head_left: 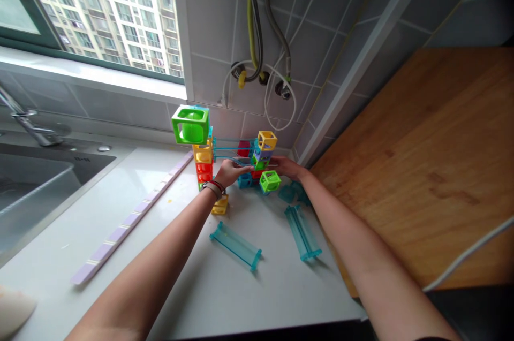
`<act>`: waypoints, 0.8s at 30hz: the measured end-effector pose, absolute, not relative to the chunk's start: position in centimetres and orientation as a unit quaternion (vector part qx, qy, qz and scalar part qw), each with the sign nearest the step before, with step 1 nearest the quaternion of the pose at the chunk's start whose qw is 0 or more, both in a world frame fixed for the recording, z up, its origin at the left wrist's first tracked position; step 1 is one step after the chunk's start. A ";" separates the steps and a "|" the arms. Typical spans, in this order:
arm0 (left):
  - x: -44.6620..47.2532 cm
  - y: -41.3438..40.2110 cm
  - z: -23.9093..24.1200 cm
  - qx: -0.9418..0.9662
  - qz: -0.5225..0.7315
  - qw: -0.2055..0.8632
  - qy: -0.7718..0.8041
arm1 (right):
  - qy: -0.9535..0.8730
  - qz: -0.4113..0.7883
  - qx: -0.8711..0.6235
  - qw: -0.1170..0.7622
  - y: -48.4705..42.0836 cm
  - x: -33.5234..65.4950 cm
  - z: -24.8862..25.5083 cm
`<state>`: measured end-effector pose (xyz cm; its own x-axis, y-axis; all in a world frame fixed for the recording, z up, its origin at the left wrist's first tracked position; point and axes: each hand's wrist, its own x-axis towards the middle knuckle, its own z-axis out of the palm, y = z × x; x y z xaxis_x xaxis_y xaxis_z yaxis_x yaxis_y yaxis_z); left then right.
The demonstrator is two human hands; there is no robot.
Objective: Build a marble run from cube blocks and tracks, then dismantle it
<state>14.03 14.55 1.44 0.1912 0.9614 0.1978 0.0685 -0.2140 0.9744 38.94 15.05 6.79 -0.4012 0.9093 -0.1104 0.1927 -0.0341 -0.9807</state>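
Observation:
Two towers of hollow plastic toy blocks stand near the wall, with clear blue track pieces (235, 148) spanning between them. The left tower (204, 154) is taller, with a large green block (190, 125) at its top. On the right tower (263, 154), a yellow block sits above purple, green and red ones. My left hand (232, 171) is closed at this tower's left side, thumb against the blocks. From the opposite side my right hand (286, 166) grips it, fingertips partly hidden. A loose-looking green block (270, 182) is in front, and a blue block (244, 180) lies beside the base.
Two translucent teal track pieces, one angled (236, 246) and one farther right (303, 234), lie on the white counter (193, 282). A yellow block (219, 205) stands near my left wrist. A lavender strip (136, 218) runs beside the sink (44, 186). A wooden board (421, 169) borders the right.

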 end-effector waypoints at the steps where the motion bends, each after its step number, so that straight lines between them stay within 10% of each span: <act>1: 14.0 14.5 1.5 0.614 0.477 0.465 0.423 | -0.619 0.565 -0.444 0.317 15.2 39.0 6.6; 24: 14.5 14.9 1.1 0.620 0.476 0.472 0.408 | -0.622 0.553 -0.446 0.329 15.9 39.4 4.6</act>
